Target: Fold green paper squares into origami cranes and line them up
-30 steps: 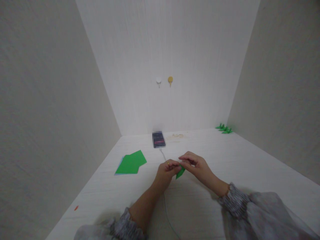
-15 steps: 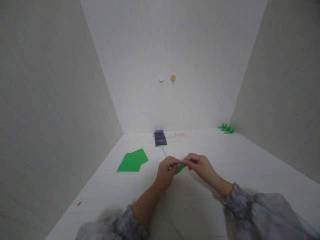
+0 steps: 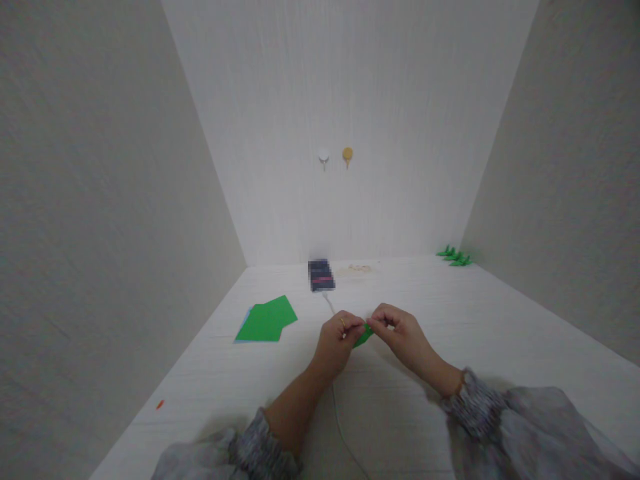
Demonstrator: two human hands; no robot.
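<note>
A small folded piece of green paper is held between my two hands above the white table. My left hand, with a ring on one finger, pinches its left side. On the paper's upper right edge, the thumb and fingertips of my right hand are pressed together. Part of the paper is hidden behind my fingers. To the left lie flat sheets of green paper, with a light blue edge showing beneath them.
At the back stands a blurred dark phone-like device with a white cable running toward me. Several folded green paper pieces sit in the far right corner. A small orange scrap lies left. Two hooks are on the back wall.
My right hand's fingers have shifted slightly along the green paper's edge, with the thumb and fingers a little more rounded. The view has moved slightly; the rest stays in place.
</note>
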